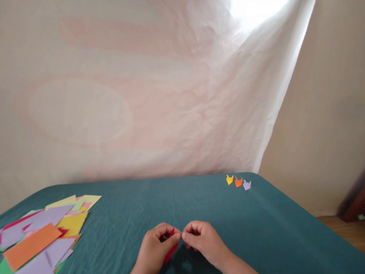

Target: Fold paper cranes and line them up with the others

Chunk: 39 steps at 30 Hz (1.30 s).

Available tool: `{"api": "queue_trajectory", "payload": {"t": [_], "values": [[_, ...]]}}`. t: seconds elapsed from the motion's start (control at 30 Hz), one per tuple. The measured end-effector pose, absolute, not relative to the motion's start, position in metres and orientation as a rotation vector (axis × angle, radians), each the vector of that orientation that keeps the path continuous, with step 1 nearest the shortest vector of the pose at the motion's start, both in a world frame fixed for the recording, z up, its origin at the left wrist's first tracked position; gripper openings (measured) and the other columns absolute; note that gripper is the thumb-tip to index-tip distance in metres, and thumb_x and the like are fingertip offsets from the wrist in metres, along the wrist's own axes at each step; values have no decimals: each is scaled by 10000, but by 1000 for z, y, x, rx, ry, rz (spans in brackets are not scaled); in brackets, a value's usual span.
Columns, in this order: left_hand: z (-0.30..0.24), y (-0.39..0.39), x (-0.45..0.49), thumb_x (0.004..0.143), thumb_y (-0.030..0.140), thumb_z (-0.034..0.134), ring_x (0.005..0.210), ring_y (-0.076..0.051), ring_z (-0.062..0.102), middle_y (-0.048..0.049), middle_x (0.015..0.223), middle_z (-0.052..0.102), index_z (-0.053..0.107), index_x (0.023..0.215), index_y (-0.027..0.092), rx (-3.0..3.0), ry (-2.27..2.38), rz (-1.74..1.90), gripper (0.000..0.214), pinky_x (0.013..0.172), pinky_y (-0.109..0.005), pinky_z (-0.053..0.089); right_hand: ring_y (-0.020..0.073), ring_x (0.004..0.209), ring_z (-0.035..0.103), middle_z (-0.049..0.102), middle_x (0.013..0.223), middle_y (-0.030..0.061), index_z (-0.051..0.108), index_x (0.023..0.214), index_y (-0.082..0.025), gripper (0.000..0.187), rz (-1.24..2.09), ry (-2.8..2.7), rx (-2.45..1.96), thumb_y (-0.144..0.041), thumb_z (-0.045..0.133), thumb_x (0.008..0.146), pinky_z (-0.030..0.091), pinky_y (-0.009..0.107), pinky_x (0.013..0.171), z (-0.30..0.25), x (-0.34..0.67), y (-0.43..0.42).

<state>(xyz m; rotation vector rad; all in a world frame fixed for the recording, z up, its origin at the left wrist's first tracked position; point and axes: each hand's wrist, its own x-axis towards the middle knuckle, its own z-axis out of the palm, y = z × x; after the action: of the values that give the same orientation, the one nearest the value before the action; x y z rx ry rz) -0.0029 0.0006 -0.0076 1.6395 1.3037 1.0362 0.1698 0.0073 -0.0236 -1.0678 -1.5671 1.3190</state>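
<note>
Near the front middle of the table, a small piece of folded red paper (171, 253) is pinched between the thumb and fingers of my left hand (154, 250). Its pointed end sticks up above the thumb, and a flat part hangs below. My right hand (206, 242) meets the left at the fingertips, its thumb and forefinger closed on what appears to be a tip of the same paper. The fingers cover most of that tip, so the folds there are hidden.
Loose coloured paper sheets (33, 245) lie in a spread pile at the left. Toward the far right edge, a yellow folded paper figure (229, 180), an orange one (238, 182) and a lilac one (246, 185) sit in a row on the dark green tablecloth (123, 217).
</note>
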Motion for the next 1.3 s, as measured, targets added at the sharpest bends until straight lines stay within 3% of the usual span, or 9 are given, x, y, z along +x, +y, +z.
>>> {"api": "queue_trajectory", "payload": {"t": [0.17,0.37,0.7,0.9,1.13,1.3], "values": [[-13,5,-2,722,393,653,520,-100,453,7,572,544,660,737,123,1441,1235,1032,270,510,-190,346,97,556,504,578,620,-11,624,772,-144,171,1298,-1549,-1076,-302,570,806,361,188,502,-19,170,6],[-14,7,-2,692,428,680,511,-91,450,17,574,540,638,728,125,1323,1193,1049,308,500,-183,341,122,659,535,630,703,12,660,775,-147,122,1003,-1656,-1096,-254,601,780,402,212,613,-10,167,0],[-10,3,3,692,445,663,543,-107,467,12,583,540,640,722,135,1347,1217,1048,312,506,-187,365,127,642,551,619,672,4,634,702,-165,117,783,-1681,-1181,-198,548,776,408,212,606,-7,158,-5],[-13,3,3,728,455,630,529,-88,416,20,590,498,623,735,135,1379,1218,1055,320,478,-173,326,125,620,529,591,635,-4,622,694,-160,144,898,-1598,-1188,-234,549,794,402,209,588,-12,154,-3],[-15,7,1,642,487,691,457,-66,368,39,540,483,595,740,135,1220,1213,1068,377,429,-171,277,144,673,565,644,722,27,667,814,-152,224,1023,-1565,-1102,-336,543,841,422,225,622,-14,159,-2],[-14,7,3,602,481,719,435,-64,386,52,519,484,579,686,152,1225,1198,1061,367,425,-170,285,135,646,539,631,680,19,674,754,-146,210,1039,-1571,-1107,-341,610,797,411,222,619,-16,159,-1]]}}
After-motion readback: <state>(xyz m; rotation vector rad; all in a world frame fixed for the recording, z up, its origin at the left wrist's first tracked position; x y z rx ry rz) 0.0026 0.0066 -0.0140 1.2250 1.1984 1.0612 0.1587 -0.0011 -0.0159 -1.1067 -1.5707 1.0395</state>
